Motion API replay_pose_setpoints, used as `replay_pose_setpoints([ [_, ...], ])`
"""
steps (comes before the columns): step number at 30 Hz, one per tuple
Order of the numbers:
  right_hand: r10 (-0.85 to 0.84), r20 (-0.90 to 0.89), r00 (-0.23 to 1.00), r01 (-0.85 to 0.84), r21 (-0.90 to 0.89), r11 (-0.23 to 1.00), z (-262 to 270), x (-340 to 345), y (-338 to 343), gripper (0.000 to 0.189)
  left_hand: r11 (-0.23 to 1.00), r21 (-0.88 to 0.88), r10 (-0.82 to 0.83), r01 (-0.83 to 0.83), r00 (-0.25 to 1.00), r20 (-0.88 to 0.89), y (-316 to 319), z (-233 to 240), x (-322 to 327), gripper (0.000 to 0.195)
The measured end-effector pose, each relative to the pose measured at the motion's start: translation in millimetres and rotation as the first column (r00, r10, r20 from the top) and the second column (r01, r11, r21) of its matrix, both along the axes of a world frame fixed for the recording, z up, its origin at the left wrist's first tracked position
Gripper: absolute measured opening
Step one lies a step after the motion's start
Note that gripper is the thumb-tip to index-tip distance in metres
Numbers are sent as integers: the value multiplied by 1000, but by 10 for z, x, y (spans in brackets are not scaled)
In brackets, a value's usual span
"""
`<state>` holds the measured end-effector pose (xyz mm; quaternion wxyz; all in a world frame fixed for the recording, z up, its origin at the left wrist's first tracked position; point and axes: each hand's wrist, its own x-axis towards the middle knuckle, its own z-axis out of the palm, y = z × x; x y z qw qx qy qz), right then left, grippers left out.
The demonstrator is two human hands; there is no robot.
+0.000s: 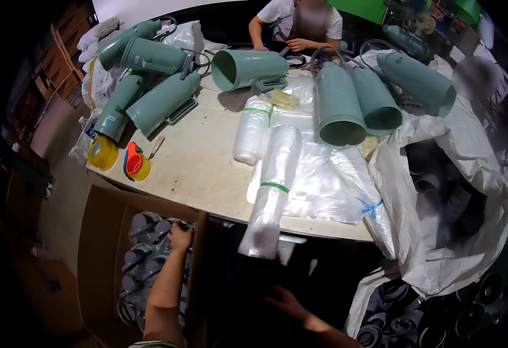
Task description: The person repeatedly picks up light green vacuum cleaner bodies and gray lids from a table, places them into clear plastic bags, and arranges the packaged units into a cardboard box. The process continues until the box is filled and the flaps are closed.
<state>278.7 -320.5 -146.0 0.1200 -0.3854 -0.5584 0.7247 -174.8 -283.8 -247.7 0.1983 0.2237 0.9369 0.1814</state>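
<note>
My left hand [180, 237] reaches into an open cardboard box [101, 261] at the lower left. Its fingers curl over the grey top of a plastic-bagged flask by the box's far right corner; the fingertips are partly hidden. Several more bagged flasks with grey caps [133, 259] stand in rows beside my forearm. My right hand [286, 302] hangs in shadow before my dark clothing, fingers apart, with nothing seen in it. Beyond it, a roll of clear plastic bags [275, 174] with a green band sticks out over the edge of the worktable [201, 174].
Several green flask shells [341, 104] lie on the table. Yellow tape rolls [103, 153], an orange tape dispenser [134, 163] and a small brush [157, 147] sit at left. A white woven sack [415, 243] of dark parts stands right. A person [280, 26] sits opposite.
</note>
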Motion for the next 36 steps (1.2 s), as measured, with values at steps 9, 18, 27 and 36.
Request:
replay_pose_setpoints([
  [9, 84, 32, 996, -80, -112, 991, 323, -139, 9, 47, 904, 423, 188, -57, 943, -276, -602, 169, -330, 54],
  [18, 104, 67, 992, -106, 39, 994, 335, -107, 40, 42, 584, 550, -542, 597, 791, -283, 690, 2430, 1860, 69],
  [27, -378, -423, 824, 545, 774, 322, 1295, -287, 1577, 30, 683, 182, -628, 707, 697, -346, 1116, 2192, 2535, 97],
  [36, -461, 398, 793, -211, 890, 405, 760, -514, 1938, 67, 771, 177, -604, 612, 790, -104, 1210, 2101, 2242, 100],
])
